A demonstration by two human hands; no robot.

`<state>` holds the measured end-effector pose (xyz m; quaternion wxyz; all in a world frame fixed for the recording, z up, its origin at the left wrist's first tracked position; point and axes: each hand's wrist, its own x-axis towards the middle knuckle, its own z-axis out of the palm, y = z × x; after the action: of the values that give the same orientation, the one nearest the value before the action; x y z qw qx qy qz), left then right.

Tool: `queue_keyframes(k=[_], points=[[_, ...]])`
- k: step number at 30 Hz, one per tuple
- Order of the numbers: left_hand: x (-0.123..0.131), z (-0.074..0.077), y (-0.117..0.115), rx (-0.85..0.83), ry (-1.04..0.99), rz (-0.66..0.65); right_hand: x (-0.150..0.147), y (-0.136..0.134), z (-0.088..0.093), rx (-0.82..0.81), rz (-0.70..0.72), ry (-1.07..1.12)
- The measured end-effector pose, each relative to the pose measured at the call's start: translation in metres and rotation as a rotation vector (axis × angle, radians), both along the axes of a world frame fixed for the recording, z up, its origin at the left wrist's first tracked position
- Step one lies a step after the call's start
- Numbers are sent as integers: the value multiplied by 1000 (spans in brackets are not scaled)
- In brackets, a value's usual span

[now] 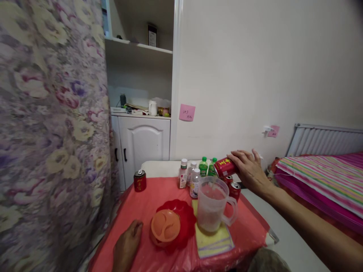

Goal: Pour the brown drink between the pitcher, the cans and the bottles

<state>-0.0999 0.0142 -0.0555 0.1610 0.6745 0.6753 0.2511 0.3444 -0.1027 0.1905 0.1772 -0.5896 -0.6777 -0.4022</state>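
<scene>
My right hand (248,170) is wrapped round a red drink can (224,167), tipped with its top toward the left over a clear plastic pitcher (208,211). A thin stream seems to fall from the can into the pitcher. Under the pitcher lies a yellow cloth (212,245), and its handle points right. My left hand (129,240) rests on the red tablecloth with its fingers curled in, holding nothing that I can see. Right of it sits an orange divided bowl (165,226) on a red scalloped plate (188,226).
Behind the pitcher stand white-capped bottles (183,173) and green-capped bottles (203,166). More red cans (235,190) are close to its right side. Another dark red can (140,181) stands at the far left. A floral curtain (56,132) hangs left; a bed (326,166) is right.
</scene>
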Motion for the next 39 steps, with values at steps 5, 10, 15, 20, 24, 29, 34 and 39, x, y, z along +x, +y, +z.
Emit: queue_keyframes(k=[5,10,15,20,24,29,34,39], points=[[-1,0,1,-13,-2,-11,-5,2,-6,-30,42,-26],[-1,2,-1,-32,1,-24,-10,2,-8,-50,49,-61],[0,4,-3,-45,5,-30,-13,4,-11,-105,79,-112],[0,6,-3,-53,13,-32,-18,8,-15,-156,126,-145],[1,6,-3,-54,17,-28,-22,10,-15,-197,156,-178],[2,6,-2,-46,23,-26,-22,10,-15,-209,160,-177],[0,6,-2,-48,42,-32,-16,12,-18,-197,163,-133],[2,7,-4,-47,86,-33,-8,12,-23,-188,164,-116]])
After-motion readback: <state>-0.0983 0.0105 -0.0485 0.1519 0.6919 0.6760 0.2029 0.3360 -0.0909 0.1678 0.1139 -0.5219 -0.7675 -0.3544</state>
